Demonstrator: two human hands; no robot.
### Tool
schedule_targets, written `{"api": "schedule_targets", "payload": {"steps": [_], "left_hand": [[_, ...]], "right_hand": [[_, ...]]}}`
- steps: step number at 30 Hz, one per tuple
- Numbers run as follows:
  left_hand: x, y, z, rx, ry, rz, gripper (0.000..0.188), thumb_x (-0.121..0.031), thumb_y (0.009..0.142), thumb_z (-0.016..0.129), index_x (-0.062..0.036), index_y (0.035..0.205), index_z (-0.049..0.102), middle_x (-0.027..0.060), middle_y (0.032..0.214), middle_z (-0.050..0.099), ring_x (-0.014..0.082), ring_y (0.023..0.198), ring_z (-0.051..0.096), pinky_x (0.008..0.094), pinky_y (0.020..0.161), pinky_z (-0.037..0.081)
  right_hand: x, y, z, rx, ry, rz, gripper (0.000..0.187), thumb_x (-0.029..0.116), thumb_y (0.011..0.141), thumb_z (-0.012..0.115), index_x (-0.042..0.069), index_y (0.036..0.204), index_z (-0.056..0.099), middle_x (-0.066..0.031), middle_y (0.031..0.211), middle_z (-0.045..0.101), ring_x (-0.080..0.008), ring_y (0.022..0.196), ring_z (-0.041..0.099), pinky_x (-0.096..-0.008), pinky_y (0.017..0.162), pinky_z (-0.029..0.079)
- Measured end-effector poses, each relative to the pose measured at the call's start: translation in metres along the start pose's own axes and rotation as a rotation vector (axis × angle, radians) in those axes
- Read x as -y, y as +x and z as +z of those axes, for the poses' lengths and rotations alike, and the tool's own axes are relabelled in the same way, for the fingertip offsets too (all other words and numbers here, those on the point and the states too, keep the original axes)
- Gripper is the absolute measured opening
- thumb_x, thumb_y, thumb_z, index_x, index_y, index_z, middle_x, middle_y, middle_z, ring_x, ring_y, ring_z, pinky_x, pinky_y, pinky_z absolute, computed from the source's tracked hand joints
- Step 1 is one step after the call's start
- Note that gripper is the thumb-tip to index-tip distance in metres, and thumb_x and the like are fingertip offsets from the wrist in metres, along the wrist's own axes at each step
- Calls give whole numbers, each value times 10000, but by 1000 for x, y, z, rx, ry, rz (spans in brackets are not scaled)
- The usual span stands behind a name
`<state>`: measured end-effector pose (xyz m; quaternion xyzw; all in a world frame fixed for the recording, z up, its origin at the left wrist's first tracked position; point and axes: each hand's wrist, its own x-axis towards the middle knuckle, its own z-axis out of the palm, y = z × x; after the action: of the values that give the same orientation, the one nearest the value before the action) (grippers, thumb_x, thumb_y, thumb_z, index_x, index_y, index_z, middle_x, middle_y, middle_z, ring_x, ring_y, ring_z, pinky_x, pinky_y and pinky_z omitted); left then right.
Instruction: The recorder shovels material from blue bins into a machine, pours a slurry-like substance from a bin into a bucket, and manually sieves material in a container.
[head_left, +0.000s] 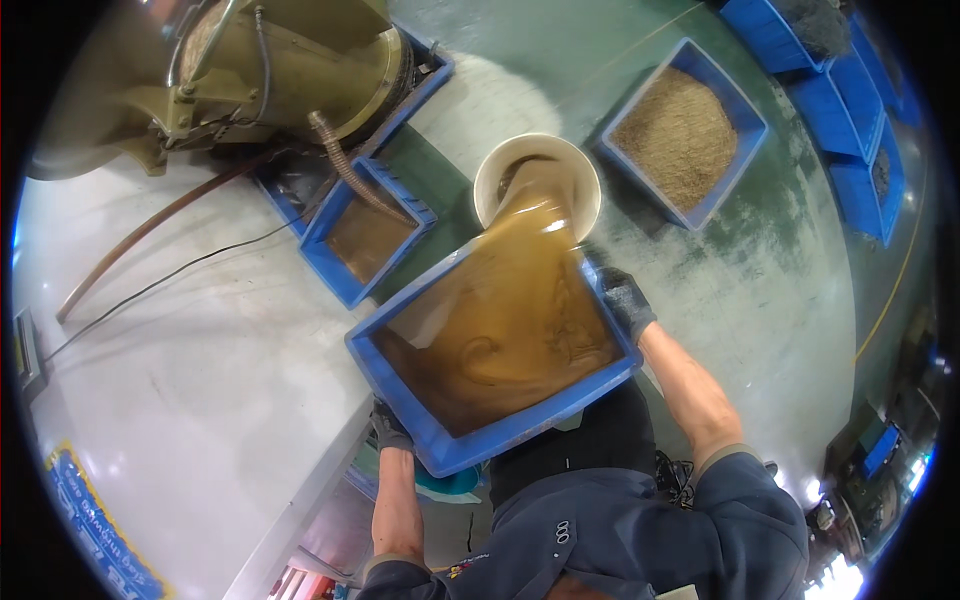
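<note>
A large blue plastic bin [445, 455] of murky brown liquid is tilted away from me between my two gloved hands. My left hand [392, 425] grips its near left corner, with the fingers partly hidden by the bin. Around the right side is my right hand [626, 300], closed on the wall near the far corner. Brown liquid [535, 215] runs over the far edge in a broad sheet into a round white bucket [484, 190], which stands on the floor just beyond.
Left of the bucket, a smaller blue bin [345, 288] holds brown liquid, with a ribbed hose [340, 155] hanging into it from an olive machine [330, 85]. A blue bin of tan granules [680, 135] stands far right. Stacked blue bins [840, 110] line the right edge.
</note>
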<state>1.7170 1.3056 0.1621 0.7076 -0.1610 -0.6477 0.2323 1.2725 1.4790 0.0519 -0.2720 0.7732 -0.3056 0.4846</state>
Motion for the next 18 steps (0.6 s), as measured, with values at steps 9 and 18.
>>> {"api": "schedule_targets", "payload": {"steps": [9, 18], "left_hand": [[2, 10, -16, -13, 81, 21, 491, -397, 1015, 339, -87, 1385, 423, 87, 1314, 526, 252, 1148, 511, 332, 982, 432], [-6, -1, 0, -14, 66, 21, 469, -385, 1005, 388, -81, 1357, 447, 100, 1238, 568, 250, 1077, 550, 337, 919, 476]], "right_hand": [[4, 3, 4, 46, -113, -26, 357, 156, 976, 325, -35, 1210, 515, -225, 1121, 580, -309, 991, 574, -380, 842, 458], [-3, 6, 7, -21, -57, -61, 298, 172, 954, 388, -16, 1114, 555, -232, 1036, 600, -334, 891, 581, -403, 785, 456]]}}
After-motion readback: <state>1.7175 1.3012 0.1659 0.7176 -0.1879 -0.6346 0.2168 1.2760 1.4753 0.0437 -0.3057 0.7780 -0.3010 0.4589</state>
